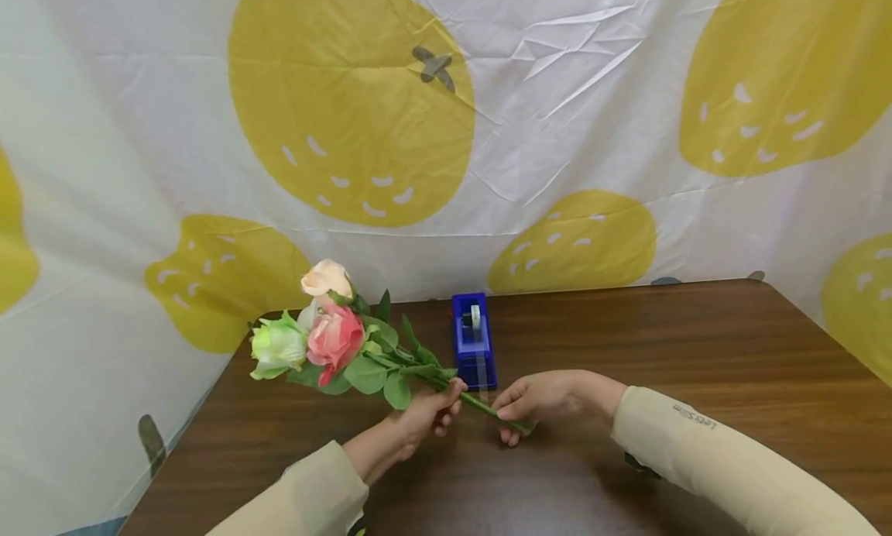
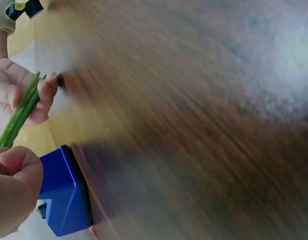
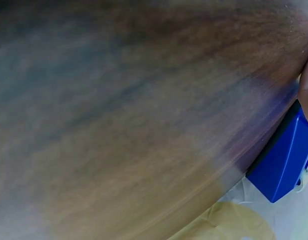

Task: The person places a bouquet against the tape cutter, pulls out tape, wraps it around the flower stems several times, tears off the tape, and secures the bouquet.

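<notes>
A bunch of artificial roses lies across the left hand [image 1: 423,418], which grips the green stems below the leaves. The blooms are a pink rose [image 1: 336,341], a peach rose [image 1: 326,278] and a pale green rose [image 1: 279,345], with a whitish one partly hidden behind. Near their cut ends, the stems [image 2: 19,117] pass between the thumb and fingers of the right hand [image 1: 540,400]. Just beyond both hands stands a blue tape dispenser [image 1: 463,331] with a roll of tape [image 1: 475,317]. A faint see-through strip [image 1: 482,377] shows between the dispenser and the stems.
The brown wooden table [image 1: 662,350] reaches back to a white cloth [image 1: 557,118] printed with yellow fruit, which hangs behind it and along its sides. In the right wrist view the dispenser stands close to the edge of the frame.
</notes>
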The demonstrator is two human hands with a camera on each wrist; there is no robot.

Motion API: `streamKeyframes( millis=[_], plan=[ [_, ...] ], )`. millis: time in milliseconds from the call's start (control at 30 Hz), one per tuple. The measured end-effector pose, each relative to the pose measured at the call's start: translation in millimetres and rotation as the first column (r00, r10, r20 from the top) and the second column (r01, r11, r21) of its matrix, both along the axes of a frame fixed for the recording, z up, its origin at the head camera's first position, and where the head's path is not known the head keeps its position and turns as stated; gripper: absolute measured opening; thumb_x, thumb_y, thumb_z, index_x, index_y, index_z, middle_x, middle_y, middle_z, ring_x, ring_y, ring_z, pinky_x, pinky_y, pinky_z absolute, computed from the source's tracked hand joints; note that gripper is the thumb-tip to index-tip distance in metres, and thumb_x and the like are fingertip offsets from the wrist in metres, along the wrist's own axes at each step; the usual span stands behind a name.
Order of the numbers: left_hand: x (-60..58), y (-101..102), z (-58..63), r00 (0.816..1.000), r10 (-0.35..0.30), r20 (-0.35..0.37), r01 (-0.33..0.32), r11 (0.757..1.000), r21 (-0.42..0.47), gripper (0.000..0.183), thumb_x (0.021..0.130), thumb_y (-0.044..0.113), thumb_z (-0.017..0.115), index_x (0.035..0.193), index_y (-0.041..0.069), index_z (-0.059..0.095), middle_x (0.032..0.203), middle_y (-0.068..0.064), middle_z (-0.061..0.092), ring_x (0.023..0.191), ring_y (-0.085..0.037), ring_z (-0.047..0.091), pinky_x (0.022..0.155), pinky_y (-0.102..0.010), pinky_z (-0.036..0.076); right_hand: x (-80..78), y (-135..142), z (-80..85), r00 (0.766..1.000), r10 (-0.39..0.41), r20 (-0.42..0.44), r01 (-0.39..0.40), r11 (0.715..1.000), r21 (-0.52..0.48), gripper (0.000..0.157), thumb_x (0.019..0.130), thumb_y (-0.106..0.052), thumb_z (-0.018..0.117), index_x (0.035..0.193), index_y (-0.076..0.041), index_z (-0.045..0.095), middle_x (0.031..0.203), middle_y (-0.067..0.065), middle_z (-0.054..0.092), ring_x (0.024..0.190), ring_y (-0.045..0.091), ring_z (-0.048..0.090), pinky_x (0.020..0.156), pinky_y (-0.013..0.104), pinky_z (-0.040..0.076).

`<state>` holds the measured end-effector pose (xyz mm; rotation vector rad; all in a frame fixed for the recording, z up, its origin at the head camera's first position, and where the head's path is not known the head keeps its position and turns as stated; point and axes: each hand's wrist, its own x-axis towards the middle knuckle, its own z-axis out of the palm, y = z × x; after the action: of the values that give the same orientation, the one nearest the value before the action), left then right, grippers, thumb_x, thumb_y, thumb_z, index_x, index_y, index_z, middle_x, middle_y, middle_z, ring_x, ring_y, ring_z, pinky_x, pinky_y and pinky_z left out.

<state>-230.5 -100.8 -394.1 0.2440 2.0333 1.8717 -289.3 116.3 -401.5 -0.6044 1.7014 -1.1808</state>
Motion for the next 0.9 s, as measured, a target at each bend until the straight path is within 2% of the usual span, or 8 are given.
streamKeyframes(
  millis=[67,167,300,400,533,733,900],
  plan=[
    [-1.4,-1.9,0.1,1.0,-0.024,0.0,0.024,1.0,-0.005,0.053,0.09,0.042,0.045,0.113,-0.007,0.045,0.065,0.008,0.045,0.057,-0.003,0.037,0.051,-0.016,0.03,-0.8,-1.0,0.1,1.0,0.002,0.005,-0.002,1.0,0.001,0.027,0.096,-0.009,0.043,0.112,0.011,0.052,0.081,0.003,0.063,0.078,0.013,0.061,0.077,0.029,0.048],
    [-3.3,-3.6,-0.4,0.999,-0.048,0.0,0.048,0.999,-0.008,0.046,0.093,0.036,0.045,0.112,-0.006,0.045,0.066,0.008,0.046,0.056,-0.003,0.037,0.051,-0.017,0.03,-1.3,-3.1,-0.4,1.0,-0.012,0.004,0.012,1.0,0.006,0.025,0.095,-0.007,0.044,0.11,0.011,0.053,0.079,0.003,0.062,0.075,0.013,0.061,0.073,0.028,0.047],
    [-4.3,-3.9,0.4,0.998,-0.056,-0.012,0.056,0.998,-0.018,0.032,0.097,0.026,0.044,0.11,-0.003,0.047,0.067,0.006,0.046,0.057,-0.004,0.037,0.051,-0.017,0.03,-1.0,-6.0,-0.7,0.999,-0.036,-0.005,0.036,0.999,0.016,0.022,0.094,-0.005,0.045,0.105,0.012,0.054,0.075,0.002,0.062,0.072,0.012,0.06,0.071,0.027,0.047],
    [-4.2,-3.3,2.5,0.998,-0.052,-0.022,0.052,0.998,-0.033,0.03,0.097,0.024,0.043,0.109,-0.003,0.048,0.068,0.006,0.045,0.058,-0.005,0.037,0.051,-0.018,0.03,0.5,-7.2,0.0,0.998,-0.065,-0.016,0.065,0.998,0.019,0.021,0.094,-0.004,0.045,0.102,0.012,0.055,0.073,0.001,0.061,0.071,0.012,0.059,0.07,0.027,0.047],
    [-2.8,-2.1,3.9,0.999,-0.032,-0.018,0.031,0.999,-0.03,0.036,0.095,0.029,0.046,0.11,-0.003,0.047,0.068,0.005,0.043,0.057,-0.005,0.037,0.051,-0.018,0.03,3.8,-6.9,0.6,0.993,-0.103,-0.056,0.103,0.995,-0.004,0.021,0.093,-0.005,0.047,0.1,0.013,0.056,0.07,0.0,0.061,0.069,0.012,0.059,0.07,0.028,0.048],
    [1.3,2.1,0.7,0.998,0.027,0.058,-0.03,0.999,0.041,0.054,0.089,0.041,0.048,0.118,-0.004,0.043,0.067,0.007,0.041,0.055,-0.002,0.035,0.05,-0.015,0.028,10.8,-3.2,-3.4,0.979,-0.128,-0.16,0.121,0.991,-0.052,0.024,0.092,-0.006,0.049,0.1,0.016,0.056,0.067,-0.002,0.059,0.066,0.009,0.057,0.067,0.027,0.049],
    [4.7,7.3,-0.5,0.992,0.094,0.087,-0.099,0.994,0.052,0.047,0.093,0.037,0.046,0.118,-0.003,0.046,0.065,0.007,0.042,0.053,-0.002,0.035,0.049,-0.015,0.028,17.5,-1.7,-7.2,0.964,-0.178,-0.197,0.158,0.981,-0.112,0.026,0.091,-0.005,0.05,0.1,0.02,0.053,0.065,-0.004,0.058,0.063,0.007,0.056,0.061,0.022,0.045]
  ],
)
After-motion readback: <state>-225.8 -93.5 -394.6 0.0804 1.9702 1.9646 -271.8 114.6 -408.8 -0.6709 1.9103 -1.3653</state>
